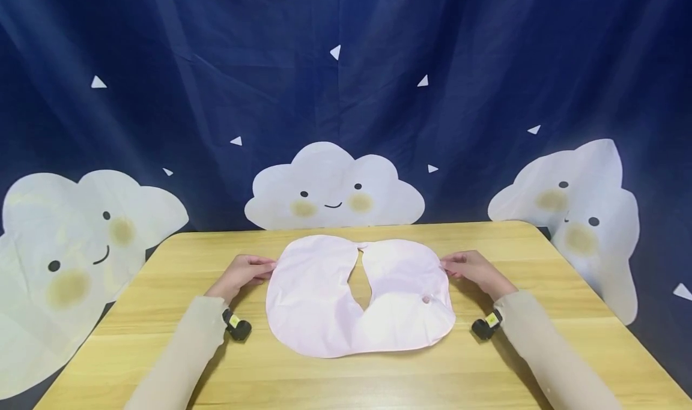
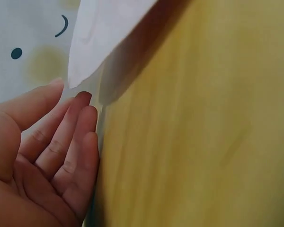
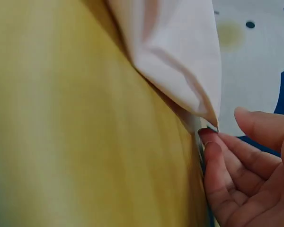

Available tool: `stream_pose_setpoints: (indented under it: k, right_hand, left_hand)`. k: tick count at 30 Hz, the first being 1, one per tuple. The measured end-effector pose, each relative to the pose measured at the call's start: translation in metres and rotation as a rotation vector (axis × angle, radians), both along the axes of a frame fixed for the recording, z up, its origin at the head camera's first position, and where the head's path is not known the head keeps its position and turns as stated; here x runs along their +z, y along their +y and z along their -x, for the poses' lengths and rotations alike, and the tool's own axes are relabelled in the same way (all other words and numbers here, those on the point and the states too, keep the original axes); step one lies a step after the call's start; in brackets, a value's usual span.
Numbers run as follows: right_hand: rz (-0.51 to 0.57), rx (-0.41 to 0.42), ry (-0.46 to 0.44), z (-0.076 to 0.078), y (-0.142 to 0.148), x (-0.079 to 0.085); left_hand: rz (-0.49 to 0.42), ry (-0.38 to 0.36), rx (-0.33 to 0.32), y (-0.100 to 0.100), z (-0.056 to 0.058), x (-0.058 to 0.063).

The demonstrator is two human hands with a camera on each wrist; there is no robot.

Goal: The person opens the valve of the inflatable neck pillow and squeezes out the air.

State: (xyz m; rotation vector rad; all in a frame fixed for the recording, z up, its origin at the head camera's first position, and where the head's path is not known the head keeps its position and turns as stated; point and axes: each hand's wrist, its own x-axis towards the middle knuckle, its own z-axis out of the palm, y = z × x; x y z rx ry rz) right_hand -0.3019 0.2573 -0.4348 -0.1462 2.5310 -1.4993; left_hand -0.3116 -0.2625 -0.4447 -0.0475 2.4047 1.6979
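A pale pink, flat U-shaped neck pillow (image 1: 313,296), apparently uninflated, lies on the table with the narrow gap between its ends toward the back. Its small round valve (image 1: 426,299) shows on the right half. At the left edge is my left hand (image 1: 243,275); in the left wrist view its fingers are loosely bent, thumb apart, with the tips just below the pillow's edge (image 2: 99,42). My right hand (image 1: 478,272) is at the opposite edge. In the right wrist view its fingertips meet the creased pillow edge (image 3: 180,66) from below while the thumb stands away.
The light wooden table (image 1: 303,386) reaches back to a dark blue curtain (image 1: 378,98) printed with smiling clouds and small white triangles. A small black wrist camera (image 1: 238,327) is strapped on the left wrist, and another black camera (image 1: 483,328) on the right.
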Motion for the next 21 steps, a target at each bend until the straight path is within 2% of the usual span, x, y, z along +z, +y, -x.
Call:
stream_pose_setpoints:
  k: [6, 13, 21]
  right_hand:
    - [0.010, 0.058, -0.031, -0.030, 0.004, 0.001]
    - [-0.027, 0.075, -0.068, -0.064, 0.003, 0.003]
    - [0.031, 0.131, -0.130, -0.086, -0.002, 0.005]
  left_hand:
    - [0.038, -0.025, -0.018, -0.005, -0.023, 0.002]
    - [0.079, -0.043, -0.025, -0.004, -0.048, 0.003]
    - [0.052, -0.042, -0.050, -0.004, -0.067, 0.003]
